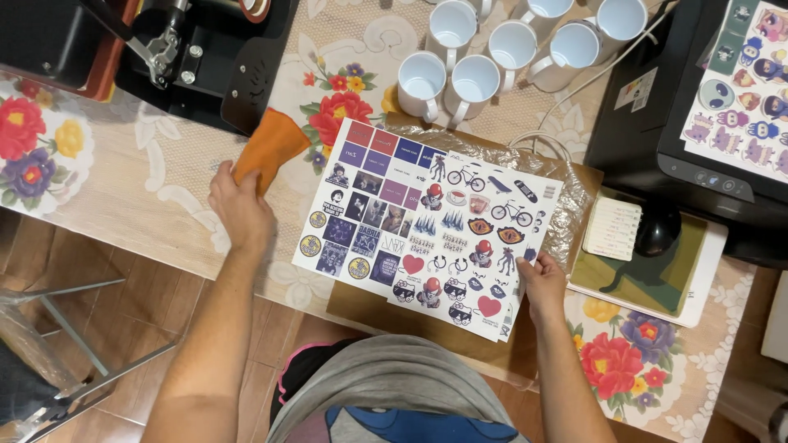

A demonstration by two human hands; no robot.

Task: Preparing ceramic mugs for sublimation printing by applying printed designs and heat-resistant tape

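A large white paper sheet printed with many small colourful pictures (pixel 427 226) lies flat on the table (pixel 164 184), which is covered by a cream cloth with red, yellow and purple flowers. The person's right hand (pixel 542 283) has its grip clamped on the sheet's lower right edge, thumb on top of the paper and the other fingers under it. The sheet rests partly on a crinkled clear plastic bag (pixel 566 205) and a brown paper layer (pixel 460 336) that shows below and to the right of the sheet.

Just left of the sheet's upper left corner, the person's left hand (pixel 238 205) has its grip closed on a folded orange cloth (pixel 271 143), whose far end points up and away from the sheet. Beyond that cloth, up and to the left of the sheet, stands a black press machine with metal bolts and a lever (pixel 180 57).

Above the sheet, near its top edge, seven plain white ceramic mugs (pixel 492 57) stand upright in a loose cluster, some touching. A thin white cable (pixel 574 98) runs from the mugs' side down toward the sheet's upper right corner.

To the right of the sheet sits a black printer (pixel 698 139) with a second printed sheet of cartoon figures (pixel 751 90) lying on top. Between the printer and the sheet lie a small cream notepad (pixel 611 228), a black computer mouse (pixel 658 230) and an olive-green mouse pad (pixel 657 275). Below the sheet, the person's grey shirt (pixel 394 394) fills the lower edge.
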